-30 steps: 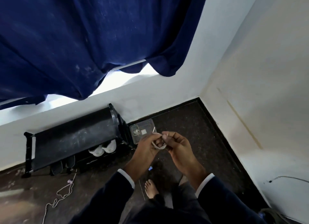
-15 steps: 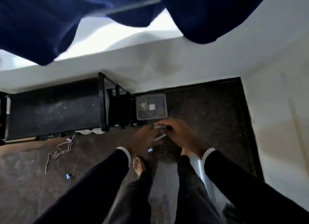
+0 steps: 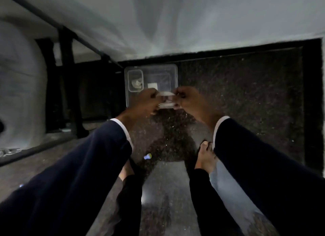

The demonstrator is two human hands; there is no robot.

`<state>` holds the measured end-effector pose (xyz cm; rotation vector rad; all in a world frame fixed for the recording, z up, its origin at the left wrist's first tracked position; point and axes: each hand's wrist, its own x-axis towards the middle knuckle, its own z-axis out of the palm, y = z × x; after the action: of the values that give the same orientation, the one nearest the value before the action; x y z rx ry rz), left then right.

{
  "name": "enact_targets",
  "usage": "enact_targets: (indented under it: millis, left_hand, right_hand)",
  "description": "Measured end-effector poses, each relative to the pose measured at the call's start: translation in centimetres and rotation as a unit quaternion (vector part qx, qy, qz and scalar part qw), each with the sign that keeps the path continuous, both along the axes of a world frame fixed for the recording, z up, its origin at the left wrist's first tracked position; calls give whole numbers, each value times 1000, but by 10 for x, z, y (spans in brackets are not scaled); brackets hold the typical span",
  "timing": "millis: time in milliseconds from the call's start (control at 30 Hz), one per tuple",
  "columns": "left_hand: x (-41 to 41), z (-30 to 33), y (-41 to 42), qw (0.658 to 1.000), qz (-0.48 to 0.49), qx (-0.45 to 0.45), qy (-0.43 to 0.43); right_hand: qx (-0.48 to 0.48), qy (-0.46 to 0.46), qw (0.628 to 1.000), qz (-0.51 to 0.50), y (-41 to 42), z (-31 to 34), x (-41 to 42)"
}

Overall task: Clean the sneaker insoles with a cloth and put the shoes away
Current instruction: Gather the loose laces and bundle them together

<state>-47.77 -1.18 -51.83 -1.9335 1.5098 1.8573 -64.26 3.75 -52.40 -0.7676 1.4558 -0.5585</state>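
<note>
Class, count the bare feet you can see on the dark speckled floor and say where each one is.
2. The left bare foot peeks out beside the left dark sleeve; the right bare foot lies beside the right dark sleeve. Both are partly hidden.

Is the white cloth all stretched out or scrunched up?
Stretched out. The left hand and right hand each pinch one end, and the white cloth runs taut between them.

A person's left hand (image 3: 146,102) and right hand (image 3: 191,102) are meeting at the centre of the frame, each pinching an end of a small white cloth (image 3: 166,94) stretched between them. They are hovering over a clear plastic box (image 3: 151,74) sitting on the dark speckled floor (image 3: 246,95). A black shoe rack (image 3: 66,81) is standing at left; bare feet (image 3: 205,156) are showing below.
</note>
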Motion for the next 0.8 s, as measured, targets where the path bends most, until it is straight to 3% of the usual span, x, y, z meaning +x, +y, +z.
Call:
enact_targets:
  millis: [333, 500, 667, 733, 800]
  left_hand:
    - [0, -160, -33, 964, 248, 24, 91]
    - [-18, -205, -57, 968, 241, -22, 62]
    - [-13, -269, -77, 973, 203, -107, -38]
    - [-7, -314, -86, 972, 199, -114, -49]
    - [-15, -296, -86, 973, 189, -119, -56]
  right_hand:
    - [-39, 136, 989, -32, -54, -151, 2]
    - [-96, 286, 952, 52, -90, -183, 0]
    - [-168, 386, 887, 189, -107, -200, 5]
    - [-171, 456, 839, 242, -113, -200, 8]
    - [-177, 523, 786, 279, -121, -204, 10]
